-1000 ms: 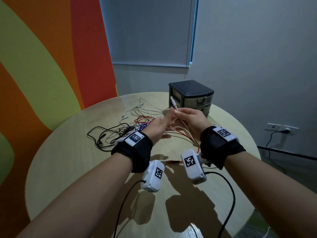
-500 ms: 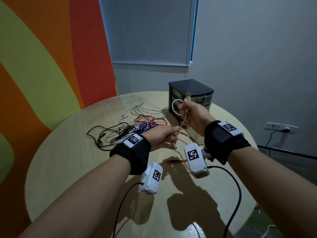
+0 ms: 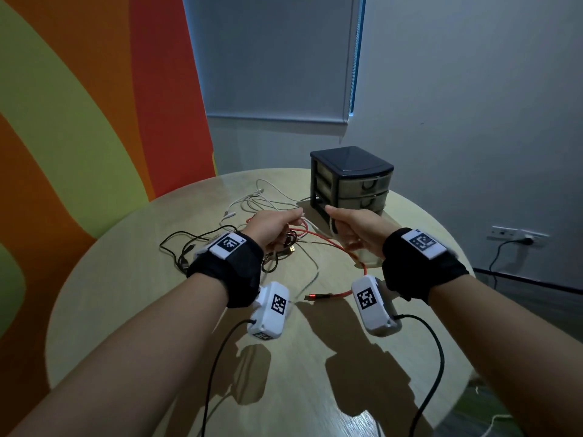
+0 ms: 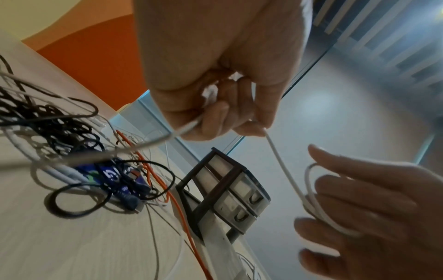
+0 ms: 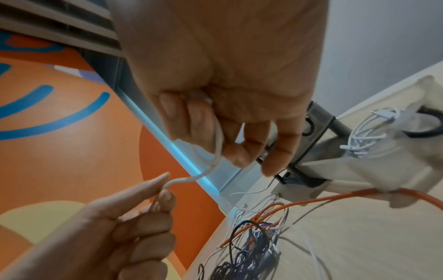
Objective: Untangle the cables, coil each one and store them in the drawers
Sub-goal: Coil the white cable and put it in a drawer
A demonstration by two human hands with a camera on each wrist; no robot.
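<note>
Above the round wooden table [image 3: 132,310], her right hand [image 3: 356,230] grips small loops of thin white cable [image 4: 287,178]; the left hand [image 3: 271,228] pinches its slack between curled fingers [image 5: 165,197]. The slack trails into the tangled heap [image 3: 252,244], so a snag could yank the coil loose.

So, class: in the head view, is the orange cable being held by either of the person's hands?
No: the orange cable lies on the table, while both hands hold the white cable.

Glossy wood-look table [image 3: 132,294]; dark plastic drawer unit [image 3: 350,159].
</note>
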